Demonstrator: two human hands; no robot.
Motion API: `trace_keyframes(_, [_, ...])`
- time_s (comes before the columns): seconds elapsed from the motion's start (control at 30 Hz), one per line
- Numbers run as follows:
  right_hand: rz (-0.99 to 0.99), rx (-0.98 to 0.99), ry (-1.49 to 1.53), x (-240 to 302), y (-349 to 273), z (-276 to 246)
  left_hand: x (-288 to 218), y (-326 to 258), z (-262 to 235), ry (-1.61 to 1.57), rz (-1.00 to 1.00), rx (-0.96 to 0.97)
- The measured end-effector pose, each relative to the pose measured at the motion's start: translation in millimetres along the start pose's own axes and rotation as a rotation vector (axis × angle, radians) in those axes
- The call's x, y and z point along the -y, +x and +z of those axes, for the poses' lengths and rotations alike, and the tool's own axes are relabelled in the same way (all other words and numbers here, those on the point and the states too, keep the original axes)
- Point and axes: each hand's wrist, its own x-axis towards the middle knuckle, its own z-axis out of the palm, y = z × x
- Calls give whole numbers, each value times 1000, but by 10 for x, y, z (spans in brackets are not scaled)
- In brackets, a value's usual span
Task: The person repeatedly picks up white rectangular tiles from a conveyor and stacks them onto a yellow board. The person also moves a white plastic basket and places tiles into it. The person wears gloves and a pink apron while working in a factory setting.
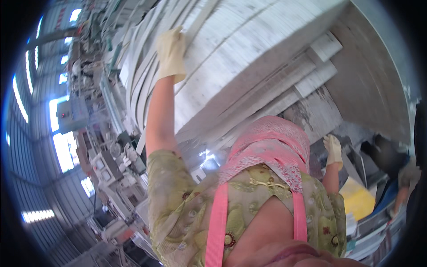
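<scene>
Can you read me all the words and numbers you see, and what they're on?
No words, signs or numbers can be read.
Grey box by the windows: any marks are too small and blurred.
Big pale stack, yellow thing at the right: no lettering shows.

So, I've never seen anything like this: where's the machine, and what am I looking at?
There's no robot here, just a person at work. The single picture comes from a wide fisheye camera worn on the head, looking down, so straight edges bend toward its rim. The pink apron and patterned top belong to the wearer. Both hands wear cream gloves. The left hand reaches out, fingers curled, over a broad pale stack with long, narrow pale strips lying on it. I can't tell whether it grips a strip. The right hand is out at the other side, near a yellow object; nothing is clearly seen in it.
</scene>
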Motion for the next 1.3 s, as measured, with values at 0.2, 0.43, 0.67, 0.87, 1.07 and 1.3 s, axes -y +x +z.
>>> trace_keyframes(0.2, [54, -25, -55, 234, 36, -53, -103, 493, 245, 40, -34, -87])
trace_keyframes(0.43, [68, -67, -41, 338, -30, -148, -29, 852, 565, 259, -230, 138])
trace_keyframes(0.67, [80, -104, -70, 280, -74, -325, 81, 936, 589, 175, -150, 215])
trace_keyframes(0.87, [99, -94, -119, 354, 17, -318, 141, 1036, 478, 178, -162, 168])
trace_keyframes(1.07, [89, -48, -132, 382, 193, -223, 136, 1093, 218, 259, -108, 224])
trace_keyframes(1.3, [76, -12, -187, 397, 452, -64, 326, 1236, -215, -107, -119, 191])
